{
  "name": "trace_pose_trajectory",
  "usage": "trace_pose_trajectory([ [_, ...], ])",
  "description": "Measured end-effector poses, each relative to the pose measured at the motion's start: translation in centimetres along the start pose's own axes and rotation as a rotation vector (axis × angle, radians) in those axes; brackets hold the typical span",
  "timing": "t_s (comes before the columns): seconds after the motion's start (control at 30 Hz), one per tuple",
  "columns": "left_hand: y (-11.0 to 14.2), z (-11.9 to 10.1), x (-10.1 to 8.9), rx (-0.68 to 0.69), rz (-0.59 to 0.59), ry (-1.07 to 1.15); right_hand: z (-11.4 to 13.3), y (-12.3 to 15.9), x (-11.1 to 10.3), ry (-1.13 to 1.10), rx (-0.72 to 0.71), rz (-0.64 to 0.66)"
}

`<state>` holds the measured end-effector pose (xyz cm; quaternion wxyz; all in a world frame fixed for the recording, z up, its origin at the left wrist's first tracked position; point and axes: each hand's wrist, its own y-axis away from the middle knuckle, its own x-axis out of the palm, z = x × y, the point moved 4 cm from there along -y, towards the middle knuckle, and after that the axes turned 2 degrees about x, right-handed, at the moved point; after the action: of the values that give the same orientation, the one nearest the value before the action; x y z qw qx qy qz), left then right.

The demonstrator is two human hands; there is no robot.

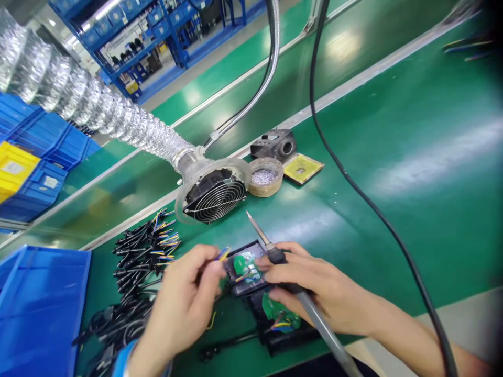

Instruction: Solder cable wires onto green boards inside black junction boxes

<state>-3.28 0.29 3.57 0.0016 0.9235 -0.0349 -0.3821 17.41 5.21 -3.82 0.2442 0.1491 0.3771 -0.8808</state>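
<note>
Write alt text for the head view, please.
The right grip holds a soldering iron while the left grip pinches coloured wires near two green circuit boards in black cases. A fan is beyond them; black cables lie to the left.

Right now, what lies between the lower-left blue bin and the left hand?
A pile of black cables, some with coloured wire ends, lies on the green bench between the blue bin and the left hand, in the head view.
</note>
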Motion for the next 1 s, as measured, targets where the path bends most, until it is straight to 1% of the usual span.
trace_pose_trajectory([
  [0.07, -3.1, 0.9, 2.8, -0.092, 0.123, 0.23, 0.6, -0.4, -0.3, -0.002, 0.091, -0.147],
  [0.1, -4.0, 1.2, 3.8, -0.137, 0.151, 0.33, 0.9, -0.6, -0.4, -0.005, 0.151, -0.218],
  [0.17, -4.7, 1.5, 4.9, -0.162, 0.152, 0.405, 1.2, -1.1, -0.4, -0.022, 0.274, -0.314],
  [0.2, -4.6, 1.6, 5.2, -0.157, 0.15, 0.399, 1.3, -1.4, -0.3, -0.041, 0.327, -0.333],
  [0.27, -4.2, 1.5, 5.3, -0.132, 0.155, 0.357, 1.3, -2.0, 0.1, -0.098, 0.401, -0.332],
  [0.37, -3.9, 1.5, 5.4, -0.14, 0.169, 0.349, 1.0, -2.7, 0.6, -0.172, 0.45, -0.296],
  [0.43, -4.0, 1.7, 5.5, -0.186, 0.18, 0.415, 0.7, -2.8, 0.8, -0.189, 0.471, -0.276],
  [0.53, -4.1, 2.0, 5.8, -0.248, 0.196, 0.498, 0.4, -2.9, 0.9, -0.208, 0.502, -0.279],
  [0.67, -4.1, 2.1, 6.0, -0.26, 0.221, 0.565, 0.5, -3.1, 1.1, -0.247, 0.49, -0.246],
  [0.73, -4.1, 2.2, 5.9, -0.276, 0.194, 0.661, 0.6, -3.2, 1.3, -0.253, 0.489, -0.236],
  [0.83, -4.1, 2.8, 5.5, -0.292, 0.141, 0.82, 0.3, -3.0, 1.4, -0.269, 0.524, -0.3],
  [0.9, -4.1, 3.0, 5.4, -0.288, 0.177, 0.888, 0.1, -2.8, 1.3, -0.285, 0.541, -0.337],
  [0.93, -4.1, 3.0, 5.4, -0.283, 0.216, 0.904, 0.0, -2.8, 1.2, -0.289, 0.541, -0.333],
  [1.0, -4.1, 2.7, 5.4, -0.273, 0.28, 0.879, 0.0, -2.8, 1.0, -0.279, 0.533, -0.287],
])
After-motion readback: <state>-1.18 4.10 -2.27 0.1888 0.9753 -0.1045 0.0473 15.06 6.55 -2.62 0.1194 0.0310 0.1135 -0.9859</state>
